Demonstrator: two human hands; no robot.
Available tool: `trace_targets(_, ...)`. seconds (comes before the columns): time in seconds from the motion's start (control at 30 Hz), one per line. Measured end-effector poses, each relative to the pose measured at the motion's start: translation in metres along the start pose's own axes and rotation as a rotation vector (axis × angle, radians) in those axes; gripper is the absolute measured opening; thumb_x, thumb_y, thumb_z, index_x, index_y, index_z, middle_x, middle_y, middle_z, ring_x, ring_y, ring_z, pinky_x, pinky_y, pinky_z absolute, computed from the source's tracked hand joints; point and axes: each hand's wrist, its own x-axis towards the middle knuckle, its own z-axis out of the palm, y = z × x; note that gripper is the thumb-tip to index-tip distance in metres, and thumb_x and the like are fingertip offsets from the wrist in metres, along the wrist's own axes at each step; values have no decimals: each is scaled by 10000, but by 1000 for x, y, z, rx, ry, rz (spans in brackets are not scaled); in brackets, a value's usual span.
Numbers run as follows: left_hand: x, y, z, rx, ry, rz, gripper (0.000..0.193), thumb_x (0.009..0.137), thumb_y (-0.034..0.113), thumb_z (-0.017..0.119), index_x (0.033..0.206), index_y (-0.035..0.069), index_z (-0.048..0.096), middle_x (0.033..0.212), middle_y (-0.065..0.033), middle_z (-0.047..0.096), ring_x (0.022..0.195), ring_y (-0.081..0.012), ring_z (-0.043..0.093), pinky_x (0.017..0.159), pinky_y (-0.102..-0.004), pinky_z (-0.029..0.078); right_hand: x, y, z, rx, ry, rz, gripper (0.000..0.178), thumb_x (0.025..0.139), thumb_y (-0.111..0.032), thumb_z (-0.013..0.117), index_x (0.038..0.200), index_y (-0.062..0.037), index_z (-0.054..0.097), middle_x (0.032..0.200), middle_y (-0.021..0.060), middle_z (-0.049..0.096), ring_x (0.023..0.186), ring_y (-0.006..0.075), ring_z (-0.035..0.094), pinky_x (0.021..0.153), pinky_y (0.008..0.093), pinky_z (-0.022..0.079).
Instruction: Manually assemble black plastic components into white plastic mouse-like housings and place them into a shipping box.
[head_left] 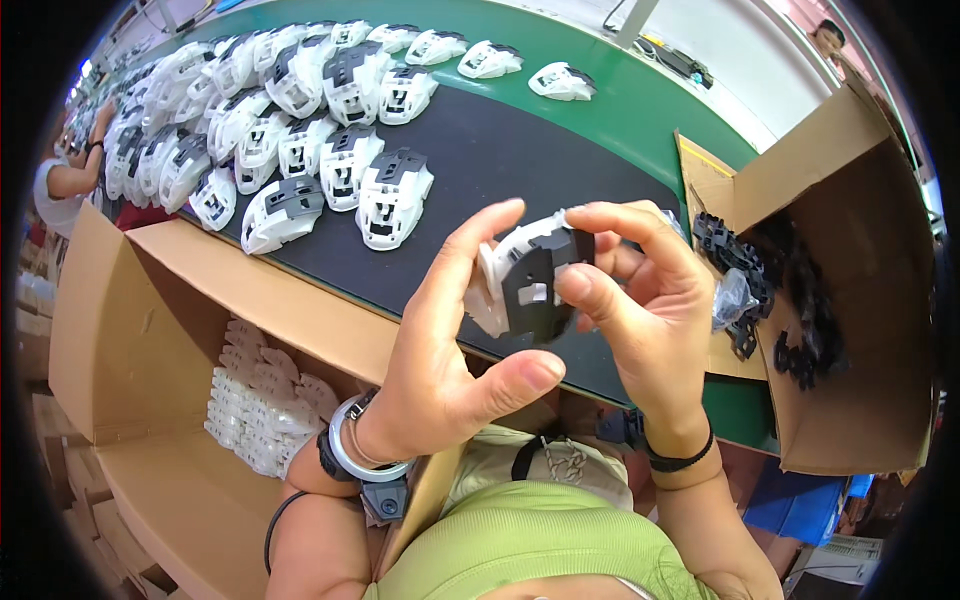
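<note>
In front of my chest, my right hand [650, 290] grips a white and black mouse shell [540, 280] between thumb and fingers. The shell is tilted, its black part facing me and its white part toward the left. Close against its white side is my left hand [440, 330], thumb and index finger spread wide apart. The left hand's other fingers are mostly hidden, and I cannot tell whether it touches the shell. Across the bench beyond stand many similar white shells with dark panels, the nearest being a mouse shell [395, 198].
A black mat [520, 150] lies on the green bench [640, 130]. At the left, an open cardboard box [160, 480] contains stacked white parts [260, 400]. Another cardboard box [850, 330] on the right holds black parts [735, 270]. Another person's arm [80, 175] shows at far left.
</note>
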Motion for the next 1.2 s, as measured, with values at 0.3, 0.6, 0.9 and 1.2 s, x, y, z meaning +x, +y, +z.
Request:
trace_targets(0.3, 0, 8, -2, 45, 119, -29, 250, 907, 134, 530, 1111, -2, 482, 995, -33, 539, 887, -55, 470, 773, -193, 387, 11, 28, 10, -175, -92, -2, 533, 719, -281, 747, 1108, -26, 486, 972, 54, 435, 769, 99, 489, 667, 231, 432)
trace_targets(0.6, -2, 1, 1, 266, -109, -24, 661, 765, 122, 710, 1266, 68, 281, 1003, -43, 470, 886, -93, 489, 771, -229, 417, -12, 29, -2, -457, -174, -178, 546, 693, -101, 716, 1095, -13, 357, 849, 131, 599, 765, 276, 635, 681, 333, 494)
trace_targets(0.9, -2, -2, 5, 693, 76, 63, 840, 797, 124, 649, 1408, 32, 80, 1286, -241, 356, 1119, -290, 450, 933, -388, 383, 42, 35, -34, -348, -340, 114, 663, 703, -248, 760, 1166, -31, 337, 958, 143, 598, 851, 216, 624, 688, 319, 498)
trace_targets(1.2, -13, 41, -55, 432, 441, 545, 541, 779, -29, 577, 1266, 10, 346, 1265, -106, 393, 1075, -177, 458, 894, -312, 389, 258, 124, -139, -1004, 8, 597, 791, 795, -608, 517, 1268, 19, 424, 1206, 266, 476, 1097, 376, 504, 848, 497, 452)
